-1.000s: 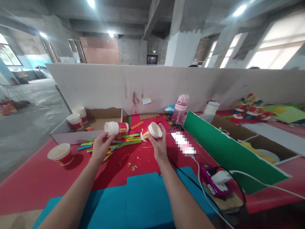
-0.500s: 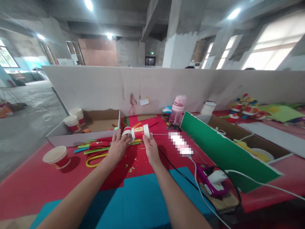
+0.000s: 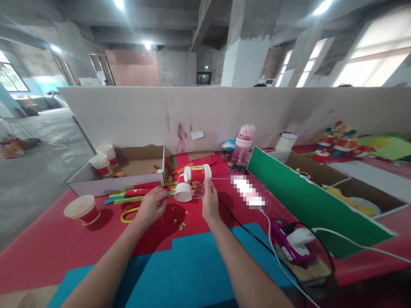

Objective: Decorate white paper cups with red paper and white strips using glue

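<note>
Lamps (image 3: 147, 45) light a concrete ceiling (image 3: 154, 19); grey floor (image 3: 48, 137) extends left. Windows (image 3: 374, 60) glow right; a pale partition (image 3: 224, 111) spans the midground.

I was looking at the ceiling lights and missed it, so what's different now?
The left hand let go of the stack of cups and is a bit further right. The stack moved right too, and its open end now points toward the person. The right hand kept its cup but turned it sideways. The wide tub and pink bottle stayed put.

Left hand (image 3: 153, 205): you hold it loosely curled, toward two o'clock
Right hand (image 3: 210, 203): you clasp, near twelve
Forearms (image 3: 233, 252): yours, bare, from seven and five
</note>
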A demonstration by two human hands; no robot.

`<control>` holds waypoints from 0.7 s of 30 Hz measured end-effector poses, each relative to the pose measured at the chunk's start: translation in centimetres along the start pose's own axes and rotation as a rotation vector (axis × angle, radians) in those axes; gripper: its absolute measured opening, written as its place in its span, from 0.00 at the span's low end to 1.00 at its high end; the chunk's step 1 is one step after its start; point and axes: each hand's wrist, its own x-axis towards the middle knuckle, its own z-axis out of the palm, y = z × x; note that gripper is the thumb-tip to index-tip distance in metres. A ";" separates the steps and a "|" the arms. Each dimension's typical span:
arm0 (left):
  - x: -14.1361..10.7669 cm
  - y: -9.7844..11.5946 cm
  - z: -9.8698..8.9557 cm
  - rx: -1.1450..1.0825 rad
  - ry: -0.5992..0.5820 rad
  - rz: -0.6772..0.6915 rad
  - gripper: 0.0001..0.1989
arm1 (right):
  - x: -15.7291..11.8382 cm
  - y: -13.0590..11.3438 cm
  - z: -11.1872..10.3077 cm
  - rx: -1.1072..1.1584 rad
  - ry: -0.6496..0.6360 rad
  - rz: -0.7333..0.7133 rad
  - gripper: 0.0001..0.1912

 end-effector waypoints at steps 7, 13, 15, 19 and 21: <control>0.9 2.0 1.9 0.129 -0.164 -0.065 0.13 | 0.0 -0.5 -0.2 0.105 0.139 0.051 0.33; 2.5 2.4 2.6 0.406 -0.212 -0.245 0.17 | 0.0 -0.6 -0.2 0.110 0.134 0.046 0.32; 3.1 2.2 3.1 0.431 -0.262 -0.237 0.15 | 0.0 -0.5 -0.2 0.110 0.114 0.047 0.33; 4.6 1.8 3.5 0.483 -0.186 -0.335 0.15 | -0.1 -0.5 -0.2 0.123 0.091 0.031 0.31; 5.4 1.7 3.2 0.488 -0.147 -0.408 0.15 | -0.1 -0.6 -0.1 0.110 0.071 0.038 0.29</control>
